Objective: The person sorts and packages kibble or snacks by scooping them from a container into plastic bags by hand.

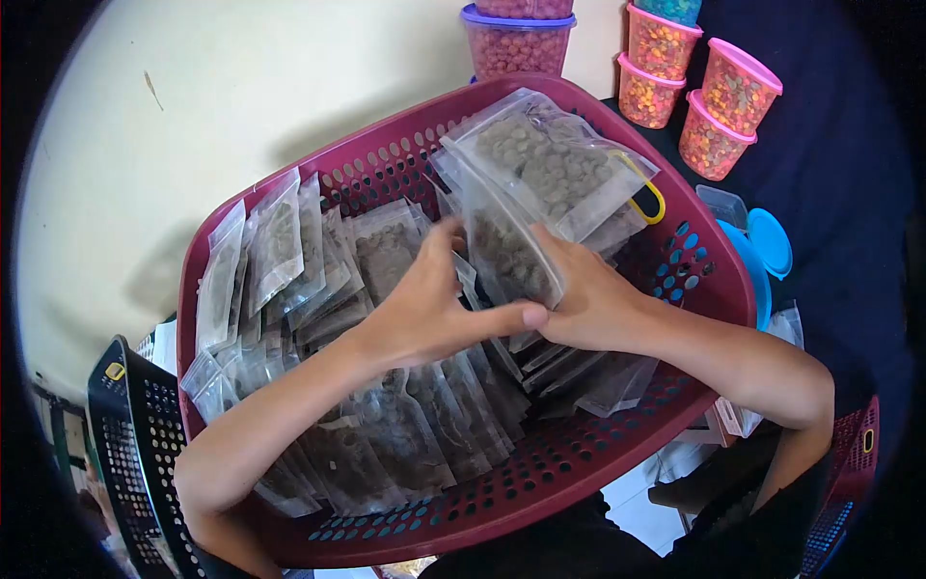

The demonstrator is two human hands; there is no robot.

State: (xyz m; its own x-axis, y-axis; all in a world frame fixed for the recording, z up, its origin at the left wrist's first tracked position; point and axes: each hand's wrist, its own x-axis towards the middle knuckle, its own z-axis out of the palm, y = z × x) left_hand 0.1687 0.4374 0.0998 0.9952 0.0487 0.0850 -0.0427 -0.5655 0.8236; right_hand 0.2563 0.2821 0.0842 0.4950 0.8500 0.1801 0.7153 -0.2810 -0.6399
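Observation:
A large maroon laundry basket (738,289) is packed with clear plastic pouches (386,434) of dark, lumpy pieces, standing in rows. Over its middle, my left hand (424,304) has thumb and fingers spread apart, nothing gripped, its fingers slightly blurred. The thumb tip comes close to my right hand (593,294). That hand is closed at the edge of a tilted pouch (506,251), its fingers partly hidden behind the plastic. Just beyond, another filled pouch (550,164) lies on top of the pile at the basket's far right.
Pink-lidded tubs (738,92) of colourful pieces stand stacked at the back right. A purple-lidded tub (516,43) of reddish balls is behind the basket. Blue lids (769,241) lie right, a black basket (140,454) stands left, and a pale wall (222,87) rises behind.

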